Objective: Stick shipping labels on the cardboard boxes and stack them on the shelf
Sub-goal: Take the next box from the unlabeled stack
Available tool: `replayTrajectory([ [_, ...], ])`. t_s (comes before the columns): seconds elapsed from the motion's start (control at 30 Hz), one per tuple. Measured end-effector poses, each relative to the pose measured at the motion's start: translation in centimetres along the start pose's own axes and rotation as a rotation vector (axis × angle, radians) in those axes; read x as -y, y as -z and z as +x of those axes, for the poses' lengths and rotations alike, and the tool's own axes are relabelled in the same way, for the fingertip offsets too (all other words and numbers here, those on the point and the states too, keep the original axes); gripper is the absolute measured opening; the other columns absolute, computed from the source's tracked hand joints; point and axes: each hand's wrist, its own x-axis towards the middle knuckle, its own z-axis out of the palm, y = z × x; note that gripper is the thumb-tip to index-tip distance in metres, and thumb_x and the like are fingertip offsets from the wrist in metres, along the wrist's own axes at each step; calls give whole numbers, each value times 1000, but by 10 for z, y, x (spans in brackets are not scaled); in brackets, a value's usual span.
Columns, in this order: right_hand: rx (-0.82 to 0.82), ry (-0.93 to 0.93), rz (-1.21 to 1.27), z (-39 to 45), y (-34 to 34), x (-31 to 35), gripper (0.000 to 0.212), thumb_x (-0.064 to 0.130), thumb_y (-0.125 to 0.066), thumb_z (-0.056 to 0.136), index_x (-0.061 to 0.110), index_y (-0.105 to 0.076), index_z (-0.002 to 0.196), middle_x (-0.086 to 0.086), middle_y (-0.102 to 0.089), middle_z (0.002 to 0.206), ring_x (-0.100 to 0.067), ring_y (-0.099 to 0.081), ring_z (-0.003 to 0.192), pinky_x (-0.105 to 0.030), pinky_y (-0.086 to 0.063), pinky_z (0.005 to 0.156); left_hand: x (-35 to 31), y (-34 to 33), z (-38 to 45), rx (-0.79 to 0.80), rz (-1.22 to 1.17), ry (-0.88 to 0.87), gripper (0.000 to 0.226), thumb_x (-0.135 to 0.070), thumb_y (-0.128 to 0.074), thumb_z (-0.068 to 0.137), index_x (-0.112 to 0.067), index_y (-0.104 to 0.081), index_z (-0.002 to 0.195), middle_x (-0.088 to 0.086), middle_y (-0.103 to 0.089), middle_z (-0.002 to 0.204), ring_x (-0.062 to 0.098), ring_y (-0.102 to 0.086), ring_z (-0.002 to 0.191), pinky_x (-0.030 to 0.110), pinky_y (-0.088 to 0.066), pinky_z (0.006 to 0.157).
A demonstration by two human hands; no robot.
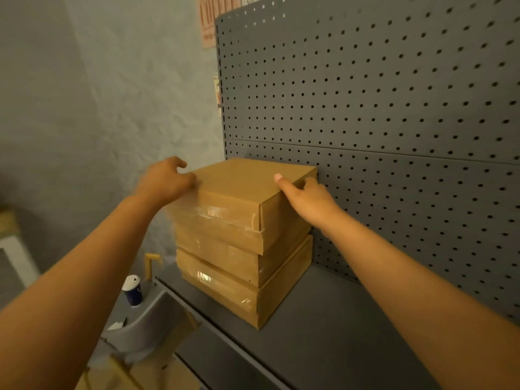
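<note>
Three brown cardboard boxes stand stacked on the dark grey shelf [323,319], close to its left end. The top box [239,190] sits slightly turned against the middle box [225,249] and the bottom box [225,288]. Clear tape shines on their front faces. No label shows on any face I can see. My left hand [166,180] presses on the top box's left edge. My right hand [306,198] grips its right side, thumb on the top face and fingers down the side.
A grey pegboard panel [394,94] backs the shelf, right behind the stack. Below the shelf's left end stand a white-lidded blue cup [132,289] and a grey chair [146,330]. A textured wall [98,108] runs along the left.
</note>
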Motion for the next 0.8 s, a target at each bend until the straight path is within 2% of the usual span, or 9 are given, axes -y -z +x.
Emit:
replayTrajectory([
  [0.07, -17, -22, 27, 3, -6, 4, 102, 75, -49, 76, 8, -22, 148, -9, -27, 152, -29, -37, 134, -43, -38, 107, 17, -1, 16, 45, -43, 58, 50, -35, -59, 90, -9, -53, 132, 17, -53, 134, 35, -50, 120, 41, -41, 96],
  [0.17, -43, -84, 65, 6, -10, 7, 96, 69, -59, 72, 10, -32, 142, -7, -40, 143, -27, -46, 125, -43, -44, 101, 34, -3, 31, 125, -305, 151, 46, -39, -61, 88, -8, -59, 121, 13, -56, 123, 31, -54, 104, 41, -48, 87],
  [0.3, -31, -132, 123, 2, -11, 8, 91, 70, -60, 67, 16, -40, 137, -2, -51, 133, -23, -52, 117, -43, -47, 97, 47, -5, 43, 213, -555, 237, 50, -36, -66, 85, -7, -53, 123, 8, -52, 117, 26, -52, 100, 37, -47, 80],
  [0.43, -78, -100, 242, -7, -16, 7, 60, 55, -59, 83, 19, -46, 131, 1, -56, 124, -18, -55, 110, -36, -46, 94, 56, -10, 48, 339, -733, 262, 50, -34, -68, 82, -11, -53, 124, 8, -55, 117, 20, -54, 90, 33, -46, 65],
  [0.5, -127, -77, 303, -11, -19, 7, 55, 49, -58, 86, 20, -46, 131, 1, -58, 125, -17, -56, 109, -37, -46, 97, 57, -11, 50, 353, -788, 253, 51, -32, -69, 81, -10, -54, 125, 8, -56, 116, 19, -55, 89, 32, -46, 62],
  [0.57, -199, -62, 348, -15, -22, 10, 60, 44, -57, 88, 20, -39, 140, 2, -56, 129, -18, -56, 112, -39, -46, 100, 58, -11, 51, 373, -844, 254, 51, -29, -68, 81, -10, -54, 126, 8, -57, 117, 22, -55, 94, 33, -46, 63],
  [0.63, -264, -46, 367, -19, -23, 14, 66, 40, -56, 90, 21, -29, 146, 5, -52, 128, -16, -54, 111, -35, -45, 97, 57, -11, 51, 399, -900, 258, 50, -28, -69, 80, -9, -56, 124, 10, -60, 120, 25, -57, 99, 34, -49, 67],
  [0.7, -304, -35, 391, -25, -23, 21, 65, 37, -57, 90, 21, -27, 145, 5, -50, 124, -15, -53, 107, -31, -44, 91, 58, -11, 49, 436, -930, 247, 51, -30, -71, 78, -10, -57, 123, 9, -64, 119, 26, -60, 102, 36, -51, 75],
  [0.8, -343, -10, 405, -32, -21, 27, 65, 36, -61, 86, 22, -31, 141, 0, -45, 134, -17, -52, 111, -34, -46, 93, 58, -8, 43, 505, -870, 175, 59, -43, -75, 70, -17, -60, 121, 6, -67, 115, 27, -63, 105, 41, -53, 85],
])
